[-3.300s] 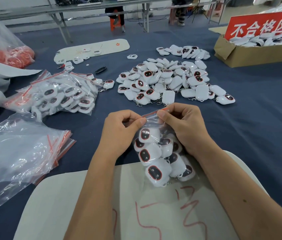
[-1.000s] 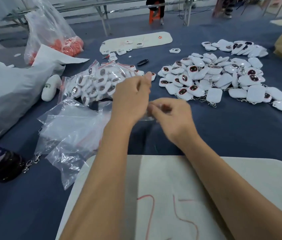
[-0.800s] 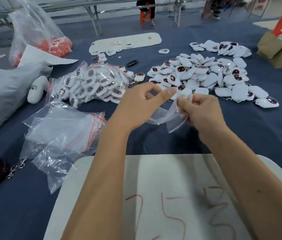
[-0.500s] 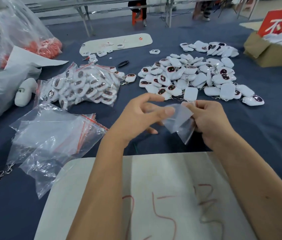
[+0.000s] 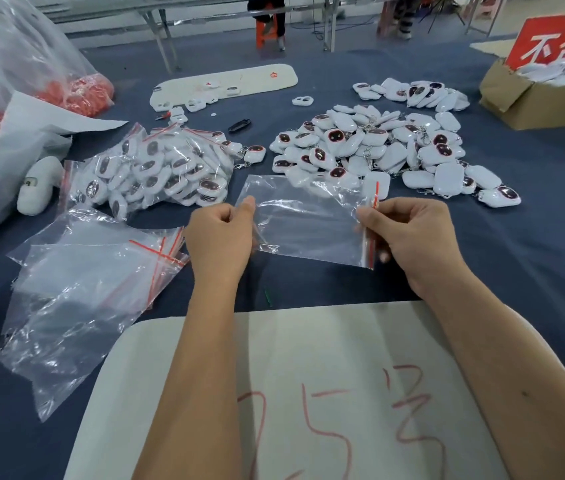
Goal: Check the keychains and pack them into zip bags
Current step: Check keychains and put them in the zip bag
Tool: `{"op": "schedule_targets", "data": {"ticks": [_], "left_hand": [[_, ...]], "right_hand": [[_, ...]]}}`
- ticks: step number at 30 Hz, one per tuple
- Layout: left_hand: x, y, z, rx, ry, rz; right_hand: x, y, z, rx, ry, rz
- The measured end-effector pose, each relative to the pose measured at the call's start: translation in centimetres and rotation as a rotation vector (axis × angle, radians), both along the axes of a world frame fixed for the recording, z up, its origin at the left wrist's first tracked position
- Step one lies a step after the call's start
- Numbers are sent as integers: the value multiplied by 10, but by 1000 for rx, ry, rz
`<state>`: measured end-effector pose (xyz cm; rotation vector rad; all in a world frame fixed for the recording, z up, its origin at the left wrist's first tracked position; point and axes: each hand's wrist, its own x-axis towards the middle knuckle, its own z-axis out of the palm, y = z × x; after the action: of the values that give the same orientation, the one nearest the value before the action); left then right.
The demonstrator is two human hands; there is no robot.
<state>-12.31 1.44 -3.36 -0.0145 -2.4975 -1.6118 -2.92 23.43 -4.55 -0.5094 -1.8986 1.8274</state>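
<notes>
**Fingers of both hands pinch one empty zip bag above the bench**

Fingers (image 5: 248, 206) of the left hand (image 5: 220, 237) are curled, thumb and forefinger clamped on the closed end of a clear zip bag (image 5: 309, 225); the right hand (image 5: 412, 237) is curled too, pinching the opposite end, where the red zip strip runs. The bag is stretched flat between the two hands, held just above the blue cloth of the bench (image 5: 516, 258), and nothing shows inside it.

Behind the bag, near the middle of the bench, lies a loose heap of white keychains (image 5: 371, 147), many face up with dark, red-rimmed faces; a smaller cluster (image 5: 412, 93) sits further back. To the left of the heap rests a pile of filled bags (image 5: 163, 171) packed with the same keychains, one stray keychain touching its right edge. Nearer the person on the left is a stack of empty zip bags (image 5: 94, 271) with red strips, overlapping each other.

A white board (image 5: 309, 341) marked with red handwriting lies under both forearms at the near edge. A second white board (image 5: 239, 83) lies at the far side with a few small pieces on it. A cardboard box (image 5: 530, 105) holding white items and a red sign stands at the far right, and a large clear sack (image 5: 31, 64) with orange-red contents sits at the far left
</notes>
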Motion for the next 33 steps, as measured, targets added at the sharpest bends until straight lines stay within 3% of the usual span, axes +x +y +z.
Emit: {"op": "schedule_targets", "data": {"ticks": [3,6,9,12,17,20,26,31,33], "left_hand": [[8,6,9,-57,295,265],[20,22,18,156,566,106],[34,46,16,-27,499,-181],[46,64,10,-203,445,-233],[36,66,-2,-65,3,-280],[26,57,-4,48,-125,-337],[29,53,2,172,-224,-449],[35,54,3,-110,-88,-565],[33,52,0,-129,-48,-535]], "right_hand": [[-1,-2,-1,119,-69,15],[-1,-8,3,291,-152,69],[-2,-14,7,390,-192,102],[-3,-18,8,449,-176,96],[-2,-21,4,543,-93,84],[-2,-22,4,527,-46,155],[-2,-17,3,264,65,259],[-5,-15,3,88,52,300],[-5,-14,4,72,22,300]]}}
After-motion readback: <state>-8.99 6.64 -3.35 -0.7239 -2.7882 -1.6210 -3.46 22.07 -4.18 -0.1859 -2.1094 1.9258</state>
